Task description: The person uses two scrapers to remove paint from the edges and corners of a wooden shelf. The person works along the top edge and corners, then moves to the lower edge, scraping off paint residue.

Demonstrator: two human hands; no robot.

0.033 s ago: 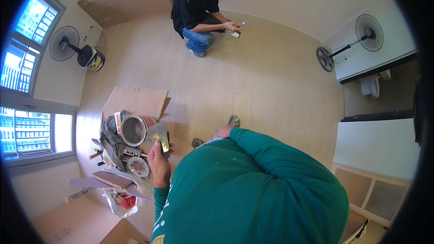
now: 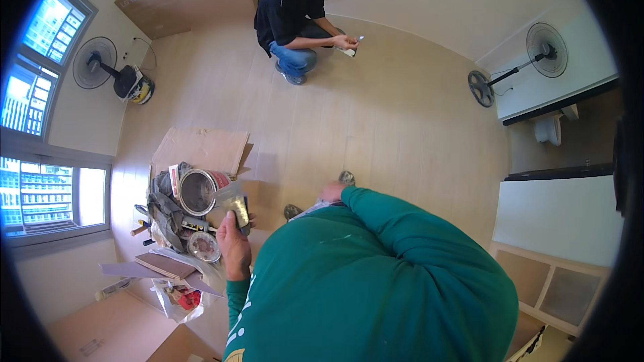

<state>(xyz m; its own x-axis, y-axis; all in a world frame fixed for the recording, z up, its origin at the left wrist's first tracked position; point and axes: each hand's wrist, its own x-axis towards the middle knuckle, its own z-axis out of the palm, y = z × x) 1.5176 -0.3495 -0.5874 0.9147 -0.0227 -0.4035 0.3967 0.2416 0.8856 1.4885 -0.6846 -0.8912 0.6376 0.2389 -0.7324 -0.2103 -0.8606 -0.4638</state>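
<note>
My left hand (image 2: 233, 245) is closed around a flat thing (image 2: 237, 208) with a shiny gold face, a dark edge and a pale translucent upper part; its exact kind is unclear. Just beyond it stands an open round metal can (image 2: 197, 192) with a red label, dark inside. A round lid or shallow tub (image 2: 203, 246) with a stained face lies beside my left hand. My right hand (image 2: 331, 192) rests by my knee above my shoe, holding nothing that I can see; its fingers are not clear.
Cardboard (image 2: 201, 149), grey cloth (image 2: 163, 204) and a plastic bag (image 2: 181, 300) with red things surround the can. Across the wooden floor a person (image 2: 295, 20) squats with a small thing in the hands. Fans stand left (image 2: 107, 70) and right (image 2: 513, 70); a large carton (image 2: 181, 0) leans behind.
The view has shifted very slightly. My left hand and the flat thing in it have tilted a little to the left; my right hand has stayed in place.
</note>
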